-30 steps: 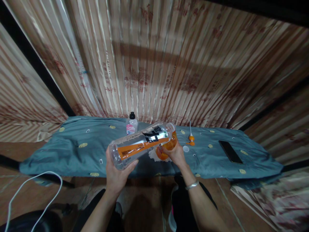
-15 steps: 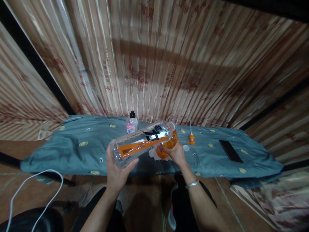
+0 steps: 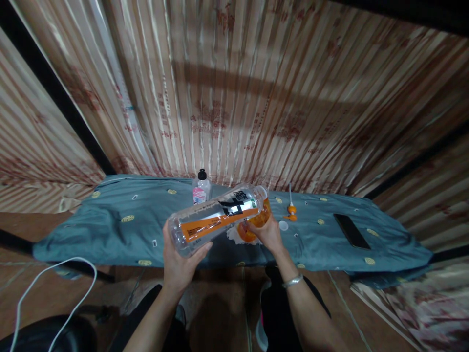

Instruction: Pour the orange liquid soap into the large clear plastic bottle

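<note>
Clearly we hold the big clear plastic bottle with the orange label point(image 3: 216, 219) tilted, base low in our left hand point(image 3: 180, 261), open mouth up and right over the round orange container point(image 3: 254, 226) that our right hand point(image 3: 269, 233) grips on the teal cloth-covered table point(image 3: 110, 230). It looks light, thin-walled, crushable; best gripped low and at mid-body.

on the clear plastic bottle with the orange label band point(image 3: 216, 218), centre of the frame, large black characters and small print show, too blurred to read. the small bottle with the pink label point(image 3: 201, 189) behind it and the striped curtain's red printed marks point(image 3: 208, 117) are equally illegible.
</note>
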A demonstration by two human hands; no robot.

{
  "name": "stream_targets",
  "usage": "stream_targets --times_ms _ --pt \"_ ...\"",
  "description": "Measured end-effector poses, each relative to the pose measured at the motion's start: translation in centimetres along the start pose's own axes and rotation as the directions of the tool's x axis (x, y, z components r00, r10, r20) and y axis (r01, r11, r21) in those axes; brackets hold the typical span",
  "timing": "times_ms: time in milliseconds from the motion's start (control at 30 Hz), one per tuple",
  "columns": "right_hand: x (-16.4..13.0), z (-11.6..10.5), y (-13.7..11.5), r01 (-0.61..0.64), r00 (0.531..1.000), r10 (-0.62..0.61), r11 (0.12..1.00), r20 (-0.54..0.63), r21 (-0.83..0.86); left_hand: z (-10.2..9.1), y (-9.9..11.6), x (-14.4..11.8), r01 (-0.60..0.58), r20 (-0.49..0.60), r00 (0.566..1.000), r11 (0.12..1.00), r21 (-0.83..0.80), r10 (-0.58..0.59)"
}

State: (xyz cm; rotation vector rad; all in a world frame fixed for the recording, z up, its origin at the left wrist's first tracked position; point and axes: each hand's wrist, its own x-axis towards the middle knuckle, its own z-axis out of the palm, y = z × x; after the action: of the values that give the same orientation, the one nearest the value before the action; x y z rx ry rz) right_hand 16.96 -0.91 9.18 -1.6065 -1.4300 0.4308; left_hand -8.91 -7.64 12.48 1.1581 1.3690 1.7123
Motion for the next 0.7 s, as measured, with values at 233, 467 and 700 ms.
stream_targets --times_ms 233,467,700 --pt "0.03 -0.04 0.20 -0.003 0.999 0.002 1.000 0.034 0.028 0.14 0.25 -0.18 -0.014 -0.008 1.000 1.000 0.003 0.014" --pt "-0.07 -0.05 0.17 -0.034 0.999 0.033 0.999 0.032 0.012 0.02 0.09 -0.10 -0.056 -0.020 0.998 0.996 0.068 0.058" --pt "-0.19 -0.05 0.04 -0.050 0.998 0.050 0.999 0.024 0.016 -0.40 -0.25 -0.30 -0.027 -0.008 1.000 0.996 0.089 0.028"
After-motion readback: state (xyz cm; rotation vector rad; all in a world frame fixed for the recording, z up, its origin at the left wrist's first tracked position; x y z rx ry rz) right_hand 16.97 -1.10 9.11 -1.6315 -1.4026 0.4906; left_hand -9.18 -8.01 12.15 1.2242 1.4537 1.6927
